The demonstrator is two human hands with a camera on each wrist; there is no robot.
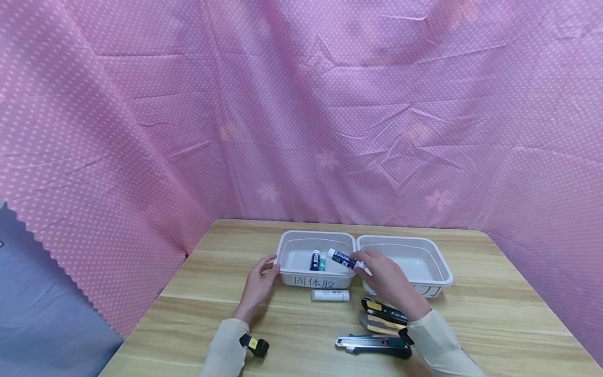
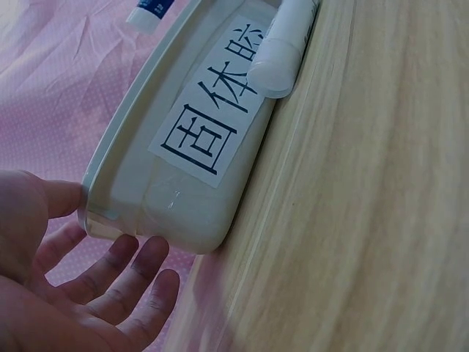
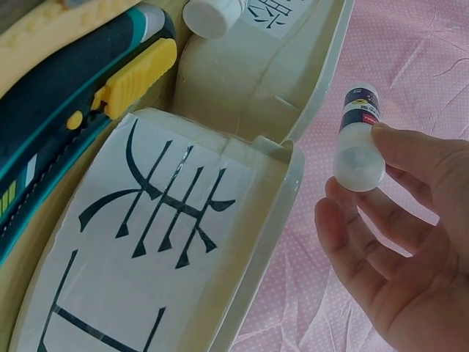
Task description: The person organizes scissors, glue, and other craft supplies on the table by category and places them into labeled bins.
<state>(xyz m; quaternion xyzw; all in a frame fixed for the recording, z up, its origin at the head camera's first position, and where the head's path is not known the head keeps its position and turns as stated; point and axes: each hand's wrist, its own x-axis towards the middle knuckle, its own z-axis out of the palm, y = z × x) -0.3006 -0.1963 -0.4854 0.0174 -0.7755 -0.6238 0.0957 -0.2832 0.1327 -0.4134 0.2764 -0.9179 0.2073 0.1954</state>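
My right hand (image 1: pixel 383 272) pinches a glue stick (image 1: pixel 341 258) with a white cap and dark blue label. It holds the stick tilted over the right side of the left white plastic box (image 1: pixel 316 234). In the right wrist view, thumb and fingertips grip the glue stick (image 3: pixel 359 136) near its clear end. My left hand (image 1: pixel 260 283) holds the left front corner of that box, thumb at the rim (image 2: pixel 110 165). Inside the box lie a dark blue glue stick (image 1: pixel 314 260) and a green one (image 1: pixel 322 264). A white glue stick (image 1: pixel 331 295) lies on the table before it.
A second white box (image 1: pixel 438 256) stands right beside the first; both have printed labels on their fronts. Several utility knives lie on the wooden table (image 1: pixel 292 340) near my right forearm, including a silver one (image 1: pixel 360 342) and a black-and-yellow one (image 1: pixel 379 308). Pink curtains hang behind.
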